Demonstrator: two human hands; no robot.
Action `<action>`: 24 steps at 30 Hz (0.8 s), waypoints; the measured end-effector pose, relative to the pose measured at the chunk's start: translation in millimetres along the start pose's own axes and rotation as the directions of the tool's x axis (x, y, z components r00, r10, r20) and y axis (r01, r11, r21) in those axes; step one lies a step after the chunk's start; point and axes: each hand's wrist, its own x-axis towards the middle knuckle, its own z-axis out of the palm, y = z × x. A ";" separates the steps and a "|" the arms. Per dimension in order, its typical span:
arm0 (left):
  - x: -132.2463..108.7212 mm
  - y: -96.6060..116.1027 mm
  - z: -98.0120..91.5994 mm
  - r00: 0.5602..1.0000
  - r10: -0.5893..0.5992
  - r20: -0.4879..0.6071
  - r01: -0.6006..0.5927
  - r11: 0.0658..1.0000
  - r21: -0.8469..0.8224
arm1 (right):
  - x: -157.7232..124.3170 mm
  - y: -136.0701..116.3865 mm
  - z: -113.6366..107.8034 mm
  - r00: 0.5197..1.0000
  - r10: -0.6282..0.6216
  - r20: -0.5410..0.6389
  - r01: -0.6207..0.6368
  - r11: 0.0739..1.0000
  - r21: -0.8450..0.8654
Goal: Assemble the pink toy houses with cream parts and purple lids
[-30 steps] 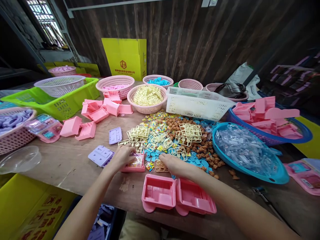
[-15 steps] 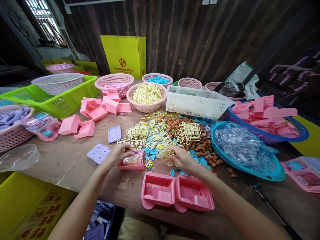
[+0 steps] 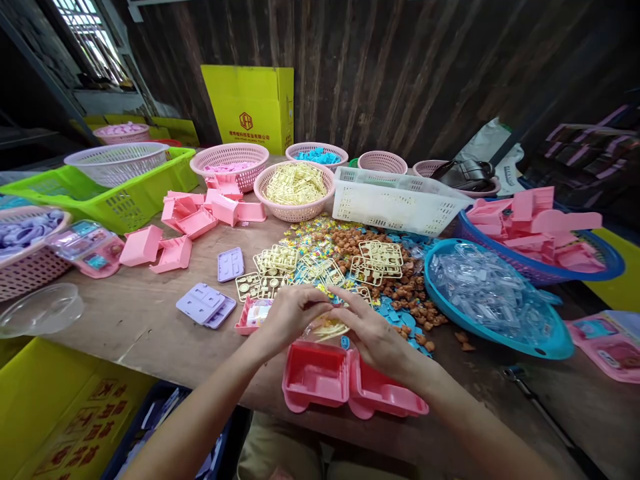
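Red "JFH" on the upright yellow carton (image 3: 270, 93)

The letters sit inside a hexagon logo (image 3: 245, 121). Under it runs a red Chinese line (image 3: 249, 133) ending 有限公司, then small Latin capitals ending in "TOYS". In front of the upright yellow carton and to its left, a second yellow carton (image 3: 45, 393) bears sideways red Chinese characters, too unclear to read surely. Well right of the upright yellow carton, a white sack (image 3: 493, 141) carries illegible print.

L forearm (image 3: 210, 400) & R forearm (image 3: 465, 413) bare; khaki trsrs (image 3: 267, 443).
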 end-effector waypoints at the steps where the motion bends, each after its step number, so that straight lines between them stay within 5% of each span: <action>1: 1.6 3.9 4.9 1.000 0.006 0.008 -0.005 0.999 -0.046 | -1.9 -1.1 -1.5 1.000 -0.005 0.009 0.005 1.000 -0.001; 8: -10.9 20.1 17.7 0.981 -0.054 0.188 0.128 0.902 -0.412 | -45.3 -4.7 -34.2 0.983 0.171 -0.061 -0.173 0.985 -0.020; 14: -46.1 27.2 55.4 0.953 0.083 0.290 -0.066 0.996 -0.068 | -97.8 -4.0 -28.5 0.958 0.286 0.030 -0.279 0.950 -0.136; 19: -52.9 24.6 83.9 0.924 0.136 0.356 -0.174 0.982 0.076 | -92.1 -13.8 -15.0 0.938 0.308 0.158 -0.232 0.898 -0.373; 24: -48.6 26.2 87.2 0.921 0.109 0.375 -0.194 0.961 0.198 | -89.3 -9.7 1.3 0.929 0.332 0.161 -0.187 0.800 -0.571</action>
